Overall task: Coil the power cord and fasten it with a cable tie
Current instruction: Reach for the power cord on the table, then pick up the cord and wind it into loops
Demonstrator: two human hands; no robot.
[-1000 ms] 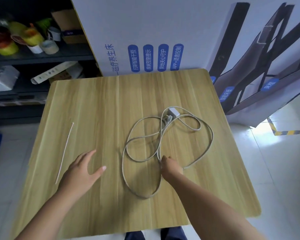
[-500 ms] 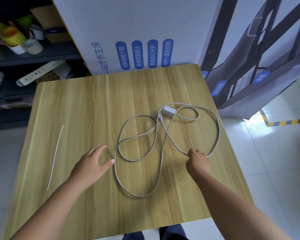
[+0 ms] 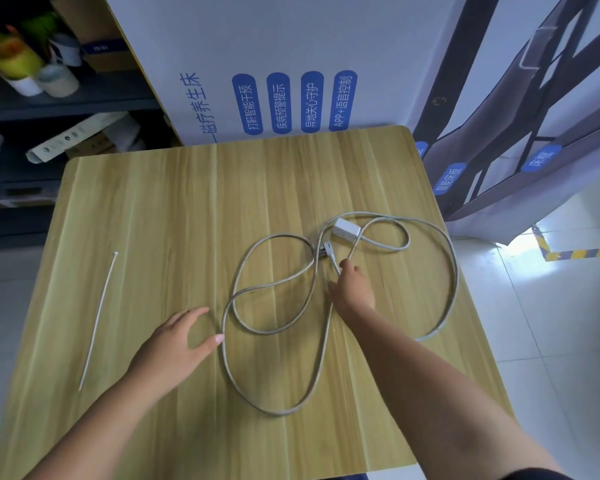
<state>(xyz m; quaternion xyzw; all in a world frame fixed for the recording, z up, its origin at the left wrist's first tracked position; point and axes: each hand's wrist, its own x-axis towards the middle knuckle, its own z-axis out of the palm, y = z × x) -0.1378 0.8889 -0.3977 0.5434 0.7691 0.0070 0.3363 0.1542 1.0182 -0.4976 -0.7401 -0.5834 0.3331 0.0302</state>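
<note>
The power cord (image 3: pixel 326 306) sprawls in loose loops at centre-right of the worktop (image 3: pixel 153 209), uncoiled. The right hand (image 3: pixel 352 289) pinches a strand; the left hand (image 3: pixel 177 341) rests spread flat. The cable tie (image 3: pixel 97 320), left, lies untouched.

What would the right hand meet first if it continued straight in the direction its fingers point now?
The right hand points up the table toward its far edge. First it would probably meet the cord's grey plug end, just ahead of the fingertips, and behind that the white adapter block. Height above the cord is unclear.
</note>
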